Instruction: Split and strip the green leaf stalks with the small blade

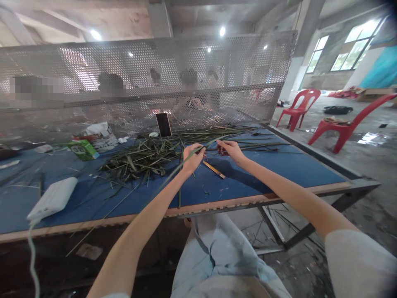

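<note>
Pale blue trousers (223, 248), on the lap of the person seated at the table, below the wood-edged blue tabletop (279, 169).

Left hand (194, 158): fingers curled, closed on a long, flat green leaf strip (210, 144); the strip is held above the tabletop, one length trailing back beside the left forearm, the other running to the right fingertips.

Right hand (229, 150): fingers bent, tips at the strip; whether they grip it cannot be told.

Slim, flat yellow implement (214, 169): lying on the tabletop, just below and between the hands.

Loose heap of narrow green leaves (139, 161): left of the left hand, with longer stalks spread behind both hands.

Dark-screened phone (163, 125): standing upright behind the heap.

Green and white carton (83, 150): left of the heap.

White rectangular device (54, 198): near the table's front edge, far left, white cable (32, 256) hanging down
</note>
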A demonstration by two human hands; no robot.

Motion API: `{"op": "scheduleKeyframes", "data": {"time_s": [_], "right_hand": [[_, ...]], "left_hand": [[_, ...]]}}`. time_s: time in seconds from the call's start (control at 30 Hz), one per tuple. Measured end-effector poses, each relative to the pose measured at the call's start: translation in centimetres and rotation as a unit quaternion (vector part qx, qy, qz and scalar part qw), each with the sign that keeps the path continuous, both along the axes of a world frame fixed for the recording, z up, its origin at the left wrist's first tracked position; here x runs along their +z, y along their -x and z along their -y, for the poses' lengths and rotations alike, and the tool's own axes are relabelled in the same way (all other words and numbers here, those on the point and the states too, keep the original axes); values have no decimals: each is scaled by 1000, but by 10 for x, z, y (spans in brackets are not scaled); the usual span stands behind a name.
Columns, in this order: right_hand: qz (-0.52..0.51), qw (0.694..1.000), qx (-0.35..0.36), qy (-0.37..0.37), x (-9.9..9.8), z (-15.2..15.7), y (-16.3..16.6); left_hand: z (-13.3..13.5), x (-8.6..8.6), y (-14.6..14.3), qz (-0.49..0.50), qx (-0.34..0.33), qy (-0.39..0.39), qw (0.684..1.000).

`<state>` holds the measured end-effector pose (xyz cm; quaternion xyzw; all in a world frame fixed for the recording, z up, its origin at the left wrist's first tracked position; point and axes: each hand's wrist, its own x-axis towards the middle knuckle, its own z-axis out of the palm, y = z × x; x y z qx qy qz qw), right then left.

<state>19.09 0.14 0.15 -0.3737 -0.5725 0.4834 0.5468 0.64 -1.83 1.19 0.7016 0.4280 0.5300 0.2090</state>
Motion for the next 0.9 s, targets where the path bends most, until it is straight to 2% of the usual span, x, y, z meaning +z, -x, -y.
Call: {"op": "scheduleKeyframes", "data": {"time_s": [0.1, 0.2, 0.27, 0.43, 0.63, 0.77, 0.83, 0.9], "right_hand": [[62, 995, 55, -46, -1, 10, 11], [45, 996, 63, -51, -2, 16, 18], [24, 997, 61, -35, -3, 16, 19], [-35, 996, 82, 28, -5, 13, 18], [-44, 994, 79, 61, -1, 16, 18], [-37, 996, 67, 55, 0, 14, 17], [-34, 996, 58, 49, -1, 11, 15], [-33, 997, 48, 44, -2, 7, 13]], "left_hand": [[6, 2, 1, -93, 64, -57, 992], [13, 3, 1, -185, 69, -119, 973], [15, 2, 2, -241, 66, -146, 957], [15, 0, 3, -348, 107, -176, 914], [17, 0, 1, -425, 76, -210, 877], [19, -1, -2, -401, 71, -187, 894], [19, 0, -3, -346, 55, -167, 922], [16, 1, -5, -243, 19, -122, 962]]}}
